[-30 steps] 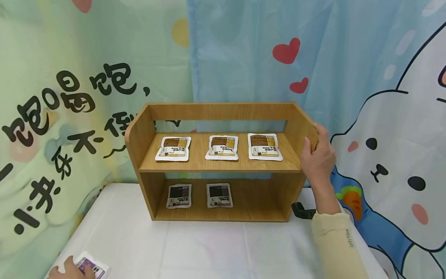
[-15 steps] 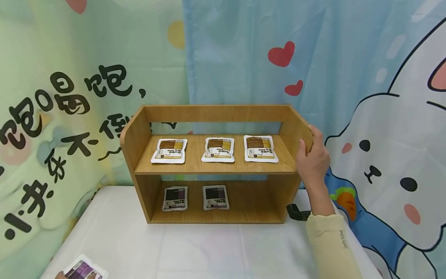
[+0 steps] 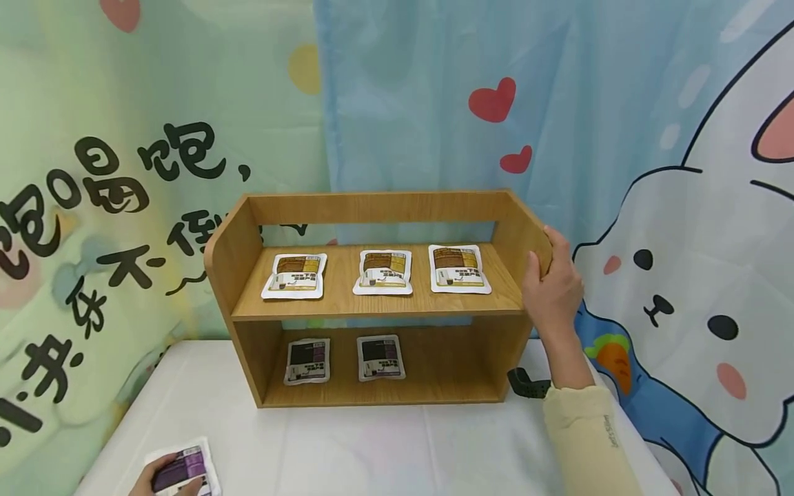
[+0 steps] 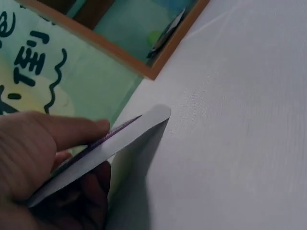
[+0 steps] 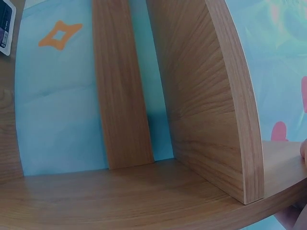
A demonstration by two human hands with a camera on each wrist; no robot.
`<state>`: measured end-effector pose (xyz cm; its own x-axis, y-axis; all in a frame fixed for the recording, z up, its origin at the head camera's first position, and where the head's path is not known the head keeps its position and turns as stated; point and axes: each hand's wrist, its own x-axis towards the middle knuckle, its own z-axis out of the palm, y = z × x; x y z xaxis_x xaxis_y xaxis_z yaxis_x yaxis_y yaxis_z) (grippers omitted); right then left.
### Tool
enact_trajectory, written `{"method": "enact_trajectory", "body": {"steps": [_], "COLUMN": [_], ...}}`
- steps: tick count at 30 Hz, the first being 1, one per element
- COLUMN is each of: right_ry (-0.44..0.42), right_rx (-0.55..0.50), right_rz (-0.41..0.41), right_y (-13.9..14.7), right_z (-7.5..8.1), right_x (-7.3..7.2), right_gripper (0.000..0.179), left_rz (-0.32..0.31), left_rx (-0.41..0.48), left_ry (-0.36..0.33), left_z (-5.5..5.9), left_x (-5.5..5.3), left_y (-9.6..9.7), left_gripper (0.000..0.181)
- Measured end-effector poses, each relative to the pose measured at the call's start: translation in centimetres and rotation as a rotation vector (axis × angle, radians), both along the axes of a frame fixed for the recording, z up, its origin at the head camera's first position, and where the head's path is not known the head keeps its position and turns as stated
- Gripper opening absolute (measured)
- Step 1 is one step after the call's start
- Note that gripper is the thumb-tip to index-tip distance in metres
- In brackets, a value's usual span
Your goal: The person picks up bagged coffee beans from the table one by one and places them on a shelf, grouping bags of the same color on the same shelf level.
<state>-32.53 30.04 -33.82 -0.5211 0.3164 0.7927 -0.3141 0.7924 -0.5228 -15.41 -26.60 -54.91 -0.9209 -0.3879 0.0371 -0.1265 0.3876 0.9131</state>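
At the lower left of the head view my left hand [image 3: 145,480] holds a flat white pouch [image 3: 192,460] with a purple label. In the left wrist view the thumb lies on top of the pouch [image 4: 127,136] and fingers are beneath it, over the white table. My right hand [image 3: 555,293] grips the right side panel of a two-tier wooden shelf [image 3: 378,207]. Only a sliver of the right hand [image 5: 304,151] shows in the right wrist view. Three white pouches with brown-and-yellow labels, such as the middle one [image 3: 383,273], lie on the upper tier.
The lower tier bears two dark-labelled pouches, a left one [image 3: 307,361] and a middle one [image 3: 380,357]; bare wood is to their right. A white cloth [image 3: 347,451] covers the table. Printed curtains [image 3: 397,124] hang behind. A black strap-like piece [image 3: 527,384] sits by the right wrist.
The left hand and its pouch dipped toward the bottom edge, then came up and to the right. The head view has shifted slightly. The right hand keeps its grip on the shelf's side.
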Motion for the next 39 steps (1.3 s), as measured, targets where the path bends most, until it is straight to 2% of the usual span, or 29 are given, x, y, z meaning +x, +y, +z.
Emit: {"method": "enact_trajectory", "body": {"steps": [2, 3, 4, 6, 8, 10, 14, 18, 21, 24, 27, 32, 39], "right_ry": [0.000, -0.001, -0.001, 0.001, 0.002, -0.003, -0.014, 0.008, 0.031, 0.045, 0.039, 0.026, 0.014], "right_rx": [0.001, 0.002, 0.003, 0.002, 0.001, -0.002, -0.007, 0.003, 0.007, 0.005, -0.001, -0.002, 0.003], "right_rz": [0.002, 0.002, 0.003, 0.002, -0.001, -0.001, 0.002, 0.008, 0.006, 0.001, 0.002, 0.009, 0.015], "right_y": [-0.1, -0.1, 0.0, 0.0, 0.1, 0.2, 0.1, 0.1, 0.2, 0.3, 0.2, 0.2, 0.2], "right_z": [0.0, 0.0, 0.0, -0.1, -0.3, -0.4, -0.5, -0.3, 0.2, 0.6, 0.6, 0.5, 0.3], "right_x": [0.0, 0.0, 0.1, 0.2, 0.3, 0.4, 0.5, 0.3, 0.1, 0.0, 0.0, 0.0, -0.1], "right_gripper": [0.040, 0.040, 0.040, 0.040, 0.040, 0.040, 0.041, 0.040, 0.040, 0.039, 0.039, 0.040, 0.041], "left_rz": [-0.033, -0.066, -0.096, -0.093, -0.113, -0.137, -0.187, -0.252, -0.304, -0.345, -0.393, -0.462, -0.500], "left_rx": [0.005, -0.005, -0.017, -0.063, -0.082, -0.088, -0.031, 0.038, 0.090, 0.153, 0.182, 0.229, 0.241], "left_ry": [-0.071, -0.113, -0.126, -0.183, -0.189, -0.174, -0.095, 0.032, 0.088, 0.095, 0.114, 0.150, 0.161], "left_z": [1.0, 1.0, 0.4, 0.1, -0.1, 0.2, 0.9, 1.1, 1.6, 2.0, 1.8, 1.1, 0.5], "left_x": [-0.6, -1.0, -1.5, -2.2, -2.6, -2.6, -2.9, -4.4, -5.9, -7.2, -8.2, -9.2, -10.2], "left_y": [1.1, 1.3, 1.3, 2.4, 3.8, 5.5, 8.7, 11.8, 14.3, 16.5, 18.2, 20.4, 23.1], "left_gripper": [0.067, 0.073, 0.077, 0.079, 0.079, 0.078, 0.073, 0.068, 0.066, 0.066, 0.065, 0.064, 0.061]}}
